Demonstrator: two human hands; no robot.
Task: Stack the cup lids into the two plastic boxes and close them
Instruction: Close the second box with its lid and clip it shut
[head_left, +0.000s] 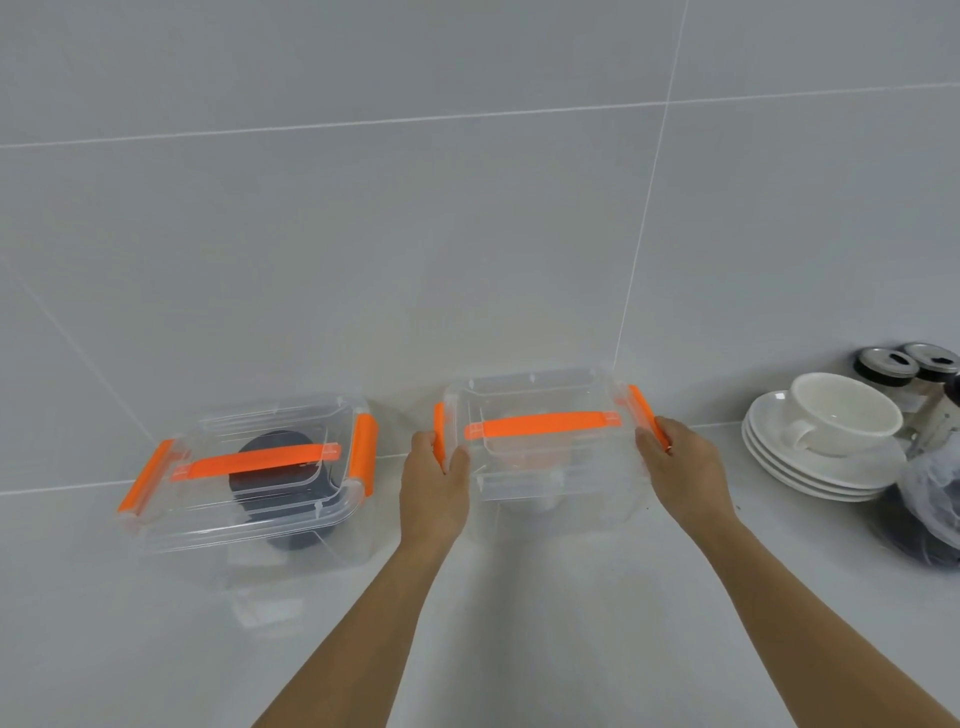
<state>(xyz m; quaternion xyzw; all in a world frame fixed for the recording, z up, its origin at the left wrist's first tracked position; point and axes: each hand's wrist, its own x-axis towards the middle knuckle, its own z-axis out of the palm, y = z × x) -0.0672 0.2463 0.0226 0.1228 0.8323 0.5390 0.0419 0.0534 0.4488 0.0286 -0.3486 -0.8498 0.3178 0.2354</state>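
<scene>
The right box (545, 447) is gripped at its side clips by the left hand (434, 486) and right hand (680, 462). Two lidded boxes are seen; black lids (283, 467) are held in the left box (249, 478).

Pale grey counter (519, 623), meeting a tiled wall at its far edge. Two clear plastic boxes stand along that edge, lids on: left box (249, 499), right box (550, 467). Towards the far right: stacked white saucers (810, 475), dark-lidded jars (906, 366), a bag (935, 514).

Clear glossy plastic boxes (545, 457), glazed white cup (841, 415), seemingly metal-topped jars (885, 366).
</scene>
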